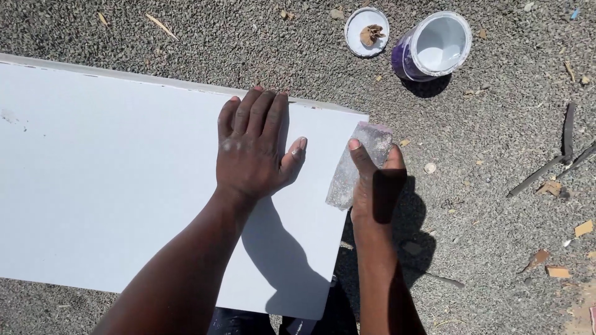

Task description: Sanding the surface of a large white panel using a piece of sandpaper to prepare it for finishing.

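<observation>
Two hands work at the white board's (124, 186) right edge: the left hand (254, 146) lies flat and spread, holding nothing, while the right hand (375, 186) grips sandpaper (363, 158) against that edge, open gravel (496, 155) beyond.

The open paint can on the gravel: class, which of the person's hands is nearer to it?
Right. The right hand, holding a sheet of sandpaper at the white board's end edge, sits below the paint can. The left hand lies flat on the board, farther left.
</observation>
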